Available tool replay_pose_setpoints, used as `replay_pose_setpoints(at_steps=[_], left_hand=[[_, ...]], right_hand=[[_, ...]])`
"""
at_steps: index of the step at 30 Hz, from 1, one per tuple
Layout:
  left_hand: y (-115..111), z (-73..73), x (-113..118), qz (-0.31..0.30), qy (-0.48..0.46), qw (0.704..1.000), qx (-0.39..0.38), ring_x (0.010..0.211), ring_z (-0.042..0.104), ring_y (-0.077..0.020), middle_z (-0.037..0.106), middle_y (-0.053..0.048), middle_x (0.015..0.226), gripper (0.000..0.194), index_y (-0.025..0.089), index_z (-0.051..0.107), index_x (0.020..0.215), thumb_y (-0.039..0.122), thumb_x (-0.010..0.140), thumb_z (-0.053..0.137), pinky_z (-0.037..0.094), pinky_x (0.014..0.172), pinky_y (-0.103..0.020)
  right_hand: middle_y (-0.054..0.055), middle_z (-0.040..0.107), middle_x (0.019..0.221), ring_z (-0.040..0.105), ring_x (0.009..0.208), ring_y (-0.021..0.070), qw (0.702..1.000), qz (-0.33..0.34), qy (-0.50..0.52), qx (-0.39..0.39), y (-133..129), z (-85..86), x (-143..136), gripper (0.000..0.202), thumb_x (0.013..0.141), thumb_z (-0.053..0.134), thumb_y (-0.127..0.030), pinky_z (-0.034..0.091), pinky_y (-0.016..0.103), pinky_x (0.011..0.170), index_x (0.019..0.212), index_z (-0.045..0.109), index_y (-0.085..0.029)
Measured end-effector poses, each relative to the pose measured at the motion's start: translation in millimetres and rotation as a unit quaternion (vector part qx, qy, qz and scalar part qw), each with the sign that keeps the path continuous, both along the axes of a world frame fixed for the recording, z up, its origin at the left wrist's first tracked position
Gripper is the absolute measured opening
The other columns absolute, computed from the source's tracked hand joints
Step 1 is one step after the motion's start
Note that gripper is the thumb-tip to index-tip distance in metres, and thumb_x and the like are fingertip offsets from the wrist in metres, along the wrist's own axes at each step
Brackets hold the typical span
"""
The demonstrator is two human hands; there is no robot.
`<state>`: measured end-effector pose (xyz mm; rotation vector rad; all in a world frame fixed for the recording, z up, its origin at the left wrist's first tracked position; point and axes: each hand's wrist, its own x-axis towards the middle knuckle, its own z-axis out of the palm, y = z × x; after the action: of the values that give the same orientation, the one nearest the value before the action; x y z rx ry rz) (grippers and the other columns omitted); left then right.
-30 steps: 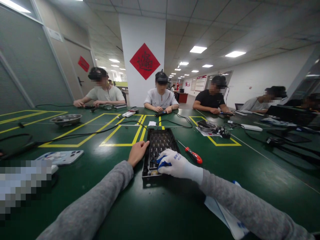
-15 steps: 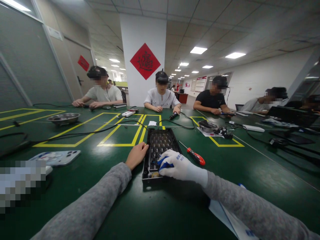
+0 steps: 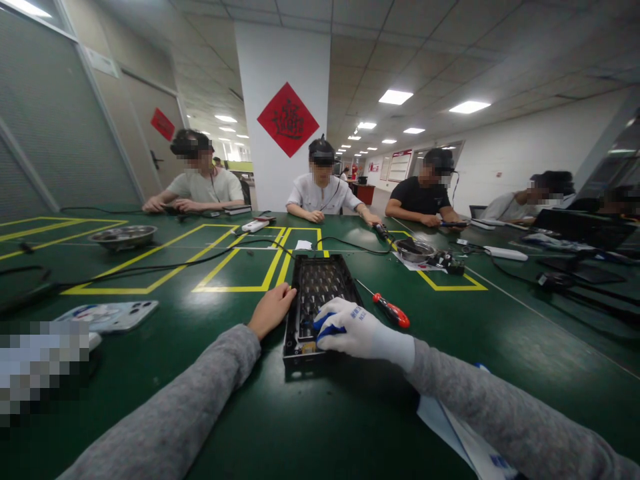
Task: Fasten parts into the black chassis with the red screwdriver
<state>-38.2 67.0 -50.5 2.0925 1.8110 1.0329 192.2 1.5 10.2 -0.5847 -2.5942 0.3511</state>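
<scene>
In front of me on the green table lies a long black case [image 3: 324, 280] with rows of small metal pins or posts inside. My left hand [image 3: 273, 308], bare, grips its left edge with curled fingers. My right hand [image 3: 345, 325], in a white work glove with blue fingertips, reaches into the near part of the case. Its fingers are pinched together low among the parts; whatever is between them is hidden. A small yellowish part [image 3: 307, 347] shows in the case's near end. Just right of the case rests a screwdriver [image 3: 391, 311] with a red and black handle.
A phone [image 3: 113, 315] lies to the left. Metal bowls [image 3: 125, 237] [image 3: 415, 251] stand farther off on both sides. Black cables [image 3: 165, 268] cross the table. White-blue cloth or paper [image 3: 450, 430] lies under my right forearm. Several people sit opposite.
My two hands and the case stay almost as they were. The person opposite has moved a black tool to the right, beside the metal bowl. The view has shifted slightly.
</scene>
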Motion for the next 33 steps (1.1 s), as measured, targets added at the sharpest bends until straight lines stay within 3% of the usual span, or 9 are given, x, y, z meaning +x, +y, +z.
replay_pose_setpoints(at_steps=[19, 33], left_hand=[[0.6, -1.8, -1.7, -0.002, -0.002, 1.0, 0.003, 0.061, 0.048, -0.0141, 0.048, 0.002, 0.061, 0.031, 0.019, 0.04, 0.062, 0.041, 0.084, 0.036, 0.033, 0.059, -0.025], [-0.6, -1.6, -1.3, -0.007, -0.008, 1.0, 0.002, 0.062, 0.048, -0.0147, 0.049, 0.002, 0.061, 0.032, 0.02, 0.041, 0.062, 0.042, 0.084, 0.035, 0.033, 0.06, -0.025]], right_hand=[[0.005, 0.059, 0.099, 0.05, 0.097, 0.0166, 0.999, -0.052, -0.012, -0.01, -7.8, 5.2, -0.9, 0.024, 0.078, 0.056, -0.041, 0.04, 0.029, 0.084, 0.086, 0.067, -0.021], [0.004, 0.06, 0.099, 0.05, 0.096, 0.0158, 0.999, -0.042, 0.008, 0.016, -4.4, -0.1, -1.3, 0.021, 0.077, 0.058, -0.037, 0.041, 0.03, 0.084, 0.086, 0.068, -0.021]])
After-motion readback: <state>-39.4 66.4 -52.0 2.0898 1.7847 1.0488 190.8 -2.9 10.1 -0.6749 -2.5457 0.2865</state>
